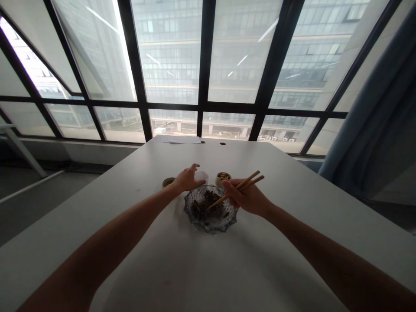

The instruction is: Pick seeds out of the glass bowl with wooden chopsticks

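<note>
A scalloped clear glass bowl (212, 229) holds a heap of dark brown, elongated pieces, too small to name surely. My right hand (243, 196) is closed around a pair of wooden chopsticks (248, 182); their tips reach down into the dark pieces. Just behind the bowl's rim, my left hand (187, 178) curves about a small translucent white cup (201, 176), thumb along the near side and one finger raised. Part of that cup is hidden by the hand. Close to my right hand stands a small round cup (223, 177) with light tan pieces inside.
Another small dark-rimmed round cup (168, 182) sits left of my left wrist, partly covered by it. White paper (182, 139) lies at the white table's (208, 273) far edge, near two dark round spots. Windows stand beyond; a blue curtain (367, 112) hangs at right.
</note>
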Action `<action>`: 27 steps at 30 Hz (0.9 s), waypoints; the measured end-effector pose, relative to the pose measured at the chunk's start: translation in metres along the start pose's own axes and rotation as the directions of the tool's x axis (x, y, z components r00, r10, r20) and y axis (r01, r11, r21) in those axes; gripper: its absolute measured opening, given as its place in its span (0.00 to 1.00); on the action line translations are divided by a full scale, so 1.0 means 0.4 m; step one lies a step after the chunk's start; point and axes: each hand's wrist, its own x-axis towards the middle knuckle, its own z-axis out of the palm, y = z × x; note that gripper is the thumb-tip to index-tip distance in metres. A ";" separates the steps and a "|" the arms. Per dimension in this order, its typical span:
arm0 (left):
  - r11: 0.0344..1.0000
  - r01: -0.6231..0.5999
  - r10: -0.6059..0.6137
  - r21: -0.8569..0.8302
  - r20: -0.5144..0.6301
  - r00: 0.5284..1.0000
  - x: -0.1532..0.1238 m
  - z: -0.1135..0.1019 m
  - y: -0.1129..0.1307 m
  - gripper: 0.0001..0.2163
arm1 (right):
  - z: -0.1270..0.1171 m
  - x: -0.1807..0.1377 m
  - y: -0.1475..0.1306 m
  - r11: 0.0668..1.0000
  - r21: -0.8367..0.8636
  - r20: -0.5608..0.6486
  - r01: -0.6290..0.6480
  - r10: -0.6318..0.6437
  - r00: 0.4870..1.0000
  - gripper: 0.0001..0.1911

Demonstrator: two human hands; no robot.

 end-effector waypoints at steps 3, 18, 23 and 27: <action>0.997 -0.060 0.064 0.048 -0.081 0.995 -0.047 -0.034 -0.018 0.26 | -0.008 0.009 0.015 0.997 -0.058 -0.069 0.056 -0.060 0.996 0.30; 0.997 0.059 -0.037 0.048 -0.367 0.929 -0.256 -0.043 -0.185 0.31 | -0.059 -0.014 -0.014 0.996 -0.083 -0.155 -0.033 0.020 0.988 0.34; 0.985 0.168 -0.174 -0.048 -0.322 0.931 -0.253 -0.026 -0.202 0.34 | -0.097 -0.023 -0.041 0.978 -0.170 -0.019 -0.118 0.117 0.993 0.35; 0.980 0.187 -0.198 -0.067 -0.282 0.939 -0.253 -0.026 -0.202 0.35 | -0.043 -0.012 -0.006 0.973 -0.222 -0.037 -0.054 0.047 0.998 0.34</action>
